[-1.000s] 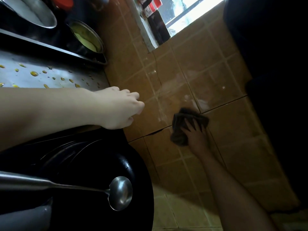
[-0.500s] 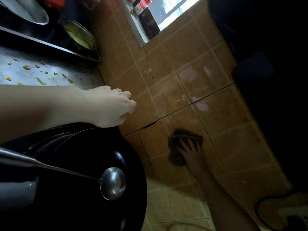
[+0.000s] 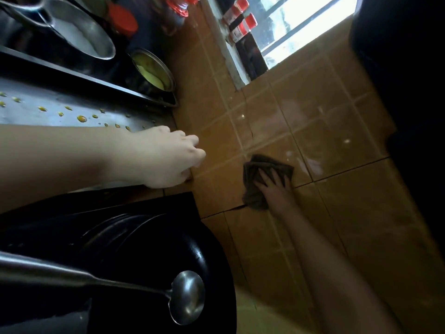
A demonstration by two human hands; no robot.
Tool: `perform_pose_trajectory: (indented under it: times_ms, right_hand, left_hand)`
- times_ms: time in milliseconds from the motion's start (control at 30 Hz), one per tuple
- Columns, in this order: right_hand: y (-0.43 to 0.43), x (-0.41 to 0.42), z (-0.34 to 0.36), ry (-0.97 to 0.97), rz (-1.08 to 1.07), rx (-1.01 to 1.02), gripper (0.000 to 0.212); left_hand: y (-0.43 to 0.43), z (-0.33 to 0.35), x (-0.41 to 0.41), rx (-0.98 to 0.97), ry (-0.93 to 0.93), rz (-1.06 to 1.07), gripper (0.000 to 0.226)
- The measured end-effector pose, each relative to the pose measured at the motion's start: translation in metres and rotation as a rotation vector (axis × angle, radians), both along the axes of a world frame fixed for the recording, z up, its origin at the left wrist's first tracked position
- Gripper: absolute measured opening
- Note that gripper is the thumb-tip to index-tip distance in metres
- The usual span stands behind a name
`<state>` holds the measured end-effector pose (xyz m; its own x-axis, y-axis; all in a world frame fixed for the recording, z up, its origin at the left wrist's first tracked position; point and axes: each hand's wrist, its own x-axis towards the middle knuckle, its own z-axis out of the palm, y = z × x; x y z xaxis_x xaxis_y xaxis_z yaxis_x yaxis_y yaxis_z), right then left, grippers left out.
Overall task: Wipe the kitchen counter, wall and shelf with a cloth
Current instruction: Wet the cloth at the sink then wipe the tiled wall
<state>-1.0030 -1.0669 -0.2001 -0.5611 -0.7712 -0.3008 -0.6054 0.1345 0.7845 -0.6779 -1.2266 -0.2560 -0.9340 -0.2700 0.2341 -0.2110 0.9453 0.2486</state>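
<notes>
Right hand (image 3: pixel 274 189): fingers spread, pressing cloth (image 3: pixel 251 179) flat on tiled wall (image 3: pixel 325 116). Left hand (image 3: pixel 166 157) curled at bench (image 3: pixel 60 104) edge, grip unclear. Ladle (image 3: pixel 187 297) in wok (image 3: pixel 144 237). Bowl (image 3: pixel 154 71): yellow contents. Pot (image 3: pixel 79 32): white.

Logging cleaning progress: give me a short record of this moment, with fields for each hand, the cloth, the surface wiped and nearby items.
right hand: fingers straight and spread, pressing the cloth
cloth: dark, bunched, against the tiled wall below the window
left hand: rests at the steel panel's corner, fingers bent
steel panel: dotted with yellow drops
nearby: black wok with a ladle lying across it
</notes>
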Motion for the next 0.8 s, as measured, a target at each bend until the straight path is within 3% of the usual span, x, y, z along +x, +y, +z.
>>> perform_pose_trajectory:
  times_ms: [333, 467, 600, 800]
  right_hand:
    - [-0.087, 0.000, 0.006, 0.093, 0.010, -0.215, 0.065]
    - [-0.091, 0.000, -0.015, 0.104, 0.014, -0.142, 0.068]
    - [-0.070, -0.004, -0.034, 0.070, 0.040, -0.096, 0.061]
    - [-0.029, -0.005, -0.028, 0.057, 0.085, 0.022, 0.056]
  left_hand:
    - [-0.038, -0.040, 0.002, 0.009, -0.100, -0.018, 0.025]
    - [-0.043, -0.057, -0.003, 0.033, -0.093, -0.016, 0.023]
    - [-0.040, -0.061, -0.009, 0.040, -0.149, -0.037, 0.038]
    - [-0.032, -0.050, -0.016, 0.037, -0.089, -0.046, 0.027]
